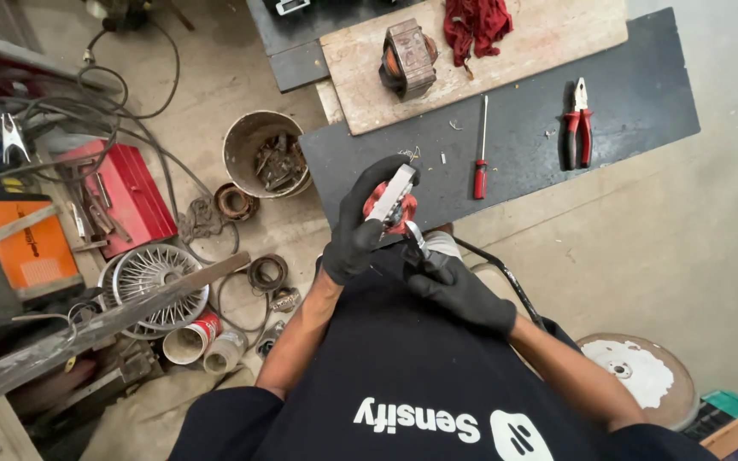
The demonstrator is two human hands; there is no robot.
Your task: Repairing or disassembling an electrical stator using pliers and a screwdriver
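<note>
dark board beyond my hands, carrying a wooden plank | metal bucket left of my left hand | my gloved left hand clamped around a red-and-metal part | my gloved right hand just below it, pinching a small metal tool against the part | red pliers and red-handled screwdriver on the board, well right of my hands

On the floor to your left, near the wire wheel, lie two cans on their sides, mouths open: a can with a red and white label and, just beside it, a pale can.
</note>
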